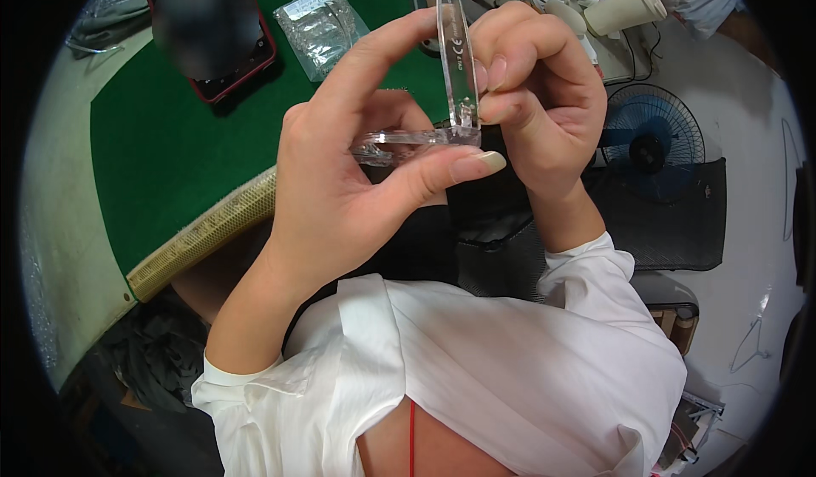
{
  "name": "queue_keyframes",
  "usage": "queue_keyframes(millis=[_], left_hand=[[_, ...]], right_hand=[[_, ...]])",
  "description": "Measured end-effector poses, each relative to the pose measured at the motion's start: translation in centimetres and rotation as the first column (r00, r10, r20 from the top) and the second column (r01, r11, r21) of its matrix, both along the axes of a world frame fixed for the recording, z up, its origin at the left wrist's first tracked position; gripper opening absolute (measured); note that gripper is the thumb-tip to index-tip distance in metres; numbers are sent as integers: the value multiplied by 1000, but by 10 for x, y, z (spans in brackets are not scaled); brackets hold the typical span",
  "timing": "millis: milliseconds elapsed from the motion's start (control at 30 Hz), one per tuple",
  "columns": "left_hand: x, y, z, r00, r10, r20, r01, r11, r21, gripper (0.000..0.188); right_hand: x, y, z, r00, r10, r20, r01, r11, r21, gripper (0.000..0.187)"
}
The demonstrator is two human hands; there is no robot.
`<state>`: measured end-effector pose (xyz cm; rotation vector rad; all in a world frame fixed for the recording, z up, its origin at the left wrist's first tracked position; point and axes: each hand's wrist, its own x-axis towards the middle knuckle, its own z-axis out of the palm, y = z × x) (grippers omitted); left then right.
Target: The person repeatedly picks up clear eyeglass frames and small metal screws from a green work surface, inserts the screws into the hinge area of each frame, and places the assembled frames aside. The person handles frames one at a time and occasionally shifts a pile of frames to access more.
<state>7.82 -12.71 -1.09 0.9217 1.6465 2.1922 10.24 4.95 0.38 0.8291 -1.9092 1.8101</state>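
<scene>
Clear plastic glasses frame [454,69] aloft by the desk's [204,226] near edge, left hand [327,167] holding it, right hand [548,94] pinched narrow beside the hinge [465,118], contents hidden; looks light, stiff, slick, probably fragile there, best held by the front corner.

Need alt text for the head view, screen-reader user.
A person's left hand holds what looks like a clear plastic eyeglass frame, one long side arm upright, the right hand bent close beside it. Beyond, a dark red-edged phone and a clear plastic packet lie on a green tabletop.
</scene>
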Motion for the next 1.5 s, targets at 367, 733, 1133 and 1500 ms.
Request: queue_keyframes(millis=[367, 733, 1133, 1500], left_hand=[[-2, -8, 17, 912, -242, 330, 217, 970, 113, 81], [-3, -9, 21, 882, -302, 360, 266, 953, 148, 84], [-5, -9, 24, 888, -295, 352, 267, 955, 127, 80], [-8, 1, 26, 892, -303, 337, 278, 953, 120, 79]], right_hand=[[-27, 10, 44, 731, 46, -681, 365, 817, 447, 12], [-32, 19, 60, 699, 158, -698, 399, 723, 563, 17], [-38, 20, 63, 704, 210, -679, 353, 727, 590, 20], [-34, 25, 51, 795, 105, -597, 258, 833, 490, 22]])
